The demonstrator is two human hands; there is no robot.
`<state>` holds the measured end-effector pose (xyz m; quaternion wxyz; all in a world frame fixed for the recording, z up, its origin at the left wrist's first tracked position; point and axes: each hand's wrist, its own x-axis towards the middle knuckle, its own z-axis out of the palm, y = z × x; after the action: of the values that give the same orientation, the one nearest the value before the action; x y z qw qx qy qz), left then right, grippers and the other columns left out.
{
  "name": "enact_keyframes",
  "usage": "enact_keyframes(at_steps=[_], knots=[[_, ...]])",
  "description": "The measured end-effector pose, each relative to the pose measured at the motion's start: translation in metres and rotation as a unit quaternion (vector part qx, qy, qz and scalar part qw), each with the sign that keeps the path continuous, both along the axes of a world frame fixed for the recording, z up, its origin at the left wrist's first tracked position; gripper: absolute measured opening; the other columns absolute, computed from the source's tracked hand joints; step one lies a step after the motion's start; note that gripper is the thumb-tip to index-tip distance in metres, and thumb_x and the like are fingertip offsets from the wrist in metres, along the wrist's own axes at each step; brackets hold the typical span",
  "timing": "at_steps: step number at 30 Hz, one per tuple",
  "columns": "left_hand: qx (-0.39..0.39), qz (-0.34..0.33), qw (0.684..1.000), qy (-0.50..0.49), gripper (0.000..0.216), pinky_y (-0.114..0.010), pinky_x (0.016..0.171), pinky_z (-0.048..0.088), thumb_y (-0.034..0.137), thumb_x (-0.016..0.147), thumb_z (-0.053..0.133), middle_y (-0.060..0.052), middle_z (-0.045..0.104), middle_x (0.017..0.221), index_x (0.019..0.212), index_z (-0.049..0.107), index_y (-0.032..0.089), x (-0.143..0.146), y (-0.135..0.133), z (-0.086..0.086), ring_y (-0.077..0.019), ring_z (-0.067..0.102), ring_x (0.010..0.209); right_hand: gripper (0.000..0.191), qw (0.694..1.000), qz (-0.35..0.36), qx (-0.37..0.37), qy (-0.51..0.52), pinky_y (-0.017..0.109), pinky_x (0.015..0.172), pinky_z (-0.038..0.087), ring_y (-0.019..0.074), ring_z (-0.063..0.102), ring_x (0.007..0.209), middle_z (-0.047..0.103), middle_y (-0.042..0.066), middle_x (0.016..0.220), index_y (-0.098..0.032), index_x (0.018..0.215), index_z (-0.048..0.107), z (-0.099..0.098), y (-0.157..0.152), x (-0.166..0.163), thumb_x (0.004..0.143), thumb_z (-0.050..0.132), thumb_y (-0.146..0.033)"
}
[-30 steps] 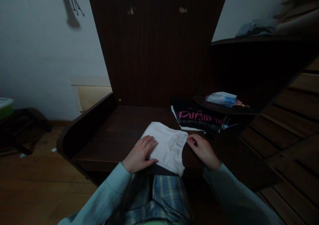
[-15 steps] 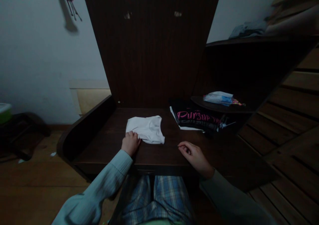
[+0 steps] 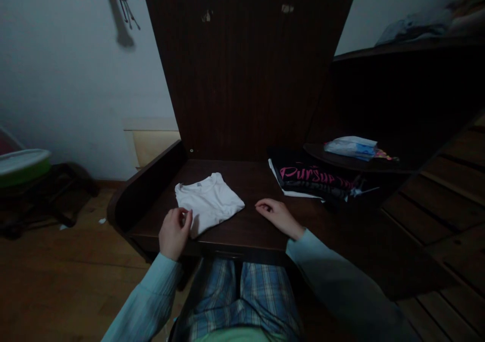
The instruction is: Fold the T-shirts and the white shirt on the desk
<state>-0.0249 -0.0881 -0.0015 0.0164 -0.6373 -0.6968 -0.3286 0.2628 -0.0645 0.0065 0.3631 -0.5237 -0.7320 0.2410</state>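
A folded white T-shirt [image 3: 210, 200] lies on the dark wooden desktop, its neckline turned toward the back left. My left hand [image 3: 175, 231] is at the shirt's near left edge, thumb and fingers loosely bent and a little apart, with no cloth visibly gripped. Whether its fingertips touch the fabric, I cannot tell. To the right of the shirt, my right hand [image 3: 278, 215] hovers low over the desktop. Its fingers are loosely curved and hold nothing.
A stack of folded dark clothes [image 3: 310, 178] with pink lettering lies at the right, a white piece underneath. Above it, a small shelf [image 3: 314, 152] bears a plastic packet [image 3: 352, 147]. A raised side board [image 3: 144, 180] bounds the desk's left. A green-and-white tub [image 3: 25, 167] stands farther left.
The white T-shirt has been turned, its neckline now at the back left. My left hand has let go of its edge and drawn nearer to me; my right hand is closer to the shirt.
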Motion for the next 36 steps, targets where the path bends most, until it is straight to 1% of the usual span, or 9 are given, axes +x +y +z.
enact_keyframes(at_steps=[2,5,10,18,21,24,27,30,36], knots=[[-0.023,0.022,0.999,0.002,0.034,-0.030,0.069,0.043,0.048,0.080,0.036,-0.005,0.054,0.076,0.076,0.053,0.019,-0.010,-0.006,-0.004,-0.0205,0.055,0.076,0.017,0.999,0.003,-0.051,0.015,0.025,0.067,0.044,0.0134,0.056,0.070,0.062,0.003,0.076,-0.015,0.081,0.062,-0.001,0.022,-0.014,0.072,0.055,-0.028],[-0.069,-0.026,0.997,-0.008,0.035,-0.032,0.071,0.044,0.051,0.077,0.038,-0.005,0.053,0.075,0.071,0.052,0.019,-0.013,-0.007,-0.010,-0.0209,0.054,0.075,0.016,0.993,0.002,-0.115,0.034,0.024,0.066,0.043,0.0128,0.056,0.068,0.062,0.003,0.074,-0.014,0.078,0.061,-0.007,0.047,-0.038,0.069,0.058,-0.027],[-0.070,-0.104,0.989,-0.074,0.027,-0.032,0.075,0.044,0.045,0.074,0.044,-0.004,0.054,0.078,0.074,0.052,0.019,-0.007,0.006,-0.022,-0.0201,0.054,0.080,0.007,0.991,-0.040,-0.124,0.038,0.023,0.057,0.038,0.0118,0.051,0.059,0.054,-0.002,0.059,-0.017,0.060,0.053,-0.017,0.062,-0.053,0.063,0.059,-0.019],[-0.044,-0.185,0.964,-0.188,0.023,-0.031,0.075,0.043,0.041,0.069,0.052,-0.004,0.054,0.076,0.064,0.053,0.018,0.027,0.022,-0.025,-0.0189,0.053,0.078,0.011,0.971,-0.135,-0.112,0.162,0.023,0.052,0.034,0.0112,0.045,0.051,0.044,-0.006,0.050,-0.021,0.059,0.044,-0.031,0.036,0.012,0.060,0.054,-0.024],[-0.001,-0.203,0.954,-0.219,0.021,-0.030,0.077,0.041,0.040,0.070,0.051,-0.003,0.056,0.080,0.066,0.052,0.019,0.044,0.016,-0.026,-0.0184,0.053,0.082,0.020,0.955,-0.121,-0.183,0.199,0.022,0.047,0.032,0.0108,0.045,0.049,0.048,-0.006,0.053,-0.020,0.070,0.047,-0.032,0.019,0.029,0.057,0.059,-0.029],[-0.032,-0.229,0.939,-0.255,0.022,-0.026,0.071,0.041,0.040,0.074,0.046,0.000,0.055,0.074,0.072,0.051,0.018,0.051,0.010,-0.026,-0.0157,0.052,0.075,0.029,0.957,-0.055,-0.224,0.178,0.022,0.046,0.030,0.0102,0.044,0.050,0.050,-0.004,0.054,-0.018,0.072,0.052,-0.029,0.011,0.034,0.054,0.064,-0.038],[-0.083,-0.222,0.931,-0.276,0.025,-0.022,0.058,0.038,0.042,0.077,0.041,0.004,0.049,0.061,0.070,0.048,0.018,0.049,0.006,-0.023,-0.0124,0.048,0.061,0.030,0.967,-0.001,-0.204,0.151,0.022,0.049,0.032,0.0097,0.043,0.051,0.049,-0.003,0.055,-0.017,0.062,0.052,-0.030,0.010,0.031,0.054,0.064,-0.043],[-0.097,-0.221,0.932,-0.272,0.030,-0.021,0.055,0.036,0.044,0.078,0.040,0.005,0.045,0.057,0.065,0.047,0.018,0.045,0.003,-0.020,-0.0112,0.045,0.058,0.030,0.982,-0.014,-0.130,0.135,0.023,0.052,0.034,0.0107,0.044,0.055,0.051,-0.002,0.062,-0.017,0.066,0.052,-0.037,0.010,0.029,0.058,0.062,-0.045],[-0.124,-0.267,0.918,-0.266,0.029,-0.025,0.072,0.041,0.044,0.074,0.049,-0.001,0.061,0.076,0.074,0.059,0.017,0.040,0.002,-0.019,-0.0166,0.055,0.077,0.028,0.991,0.011,-0.093,0.101,0.024,0.057,0.035,0.0123,0.045,0.061,0.051,-0.002,0.067,-0.019,0.073,0.051,-0.046,0.008,0.032,0.070,0.051,-0.047]])
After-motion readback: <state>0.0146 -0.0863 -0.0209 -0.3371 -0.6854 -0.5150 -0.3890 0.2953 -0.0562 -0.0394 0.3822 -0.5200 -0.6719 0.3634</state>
